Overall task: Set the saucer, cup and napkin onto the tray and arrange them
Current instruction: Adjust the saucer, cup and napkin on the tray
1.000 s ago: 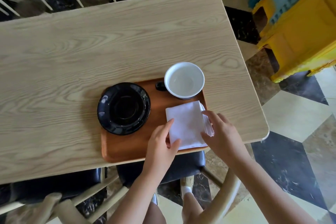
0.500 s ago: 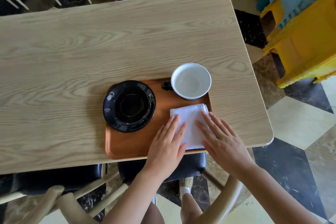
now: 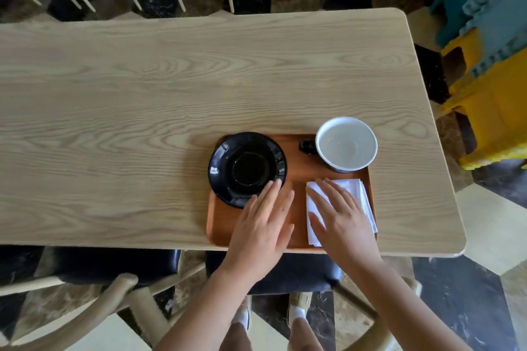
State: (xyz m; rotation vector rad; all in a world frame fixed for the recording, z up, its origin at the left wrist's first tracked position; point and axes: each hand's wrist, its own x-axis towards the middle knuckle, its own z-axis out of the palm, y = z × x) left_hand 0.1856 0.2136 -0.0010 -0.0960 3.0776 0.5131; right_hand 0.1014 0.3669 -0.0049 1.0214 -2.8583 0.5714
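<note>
A brown wooden tray [image 3: 296, 151] lies at the near edge of the table. On its left part sits a glossy black saucer [image 3: 247, 168], overhanging the tray's left rim. A cup [image 3: 346, 144], white inside with a dark handle pointing left, stands at the tray's far right corner. A folded white napkin [image 3: 353, 188] lies on the near right part. My right hand [image 3: 340, 219] rests flat on the napkin, fingers spread. My left hand [image 3: 263, 225] hovers flat over the tray's middle, its fingertips at the saucer's near rim, holding nothing.
The light wooden table [image 3: 171, 88] stretches far to the left and back. Wooden chairs with dark seats [image 3: 114, 265] stand below the near edge. Yellow and blue plastic stools [image 3: 496, 65] are stacked at the right. Chair legs line the far side.
My left hand has slid left off the napkin toward the saucer. My right hand has stayed pressed flat on the napkin, which now lies squarer on the tray.
</note>
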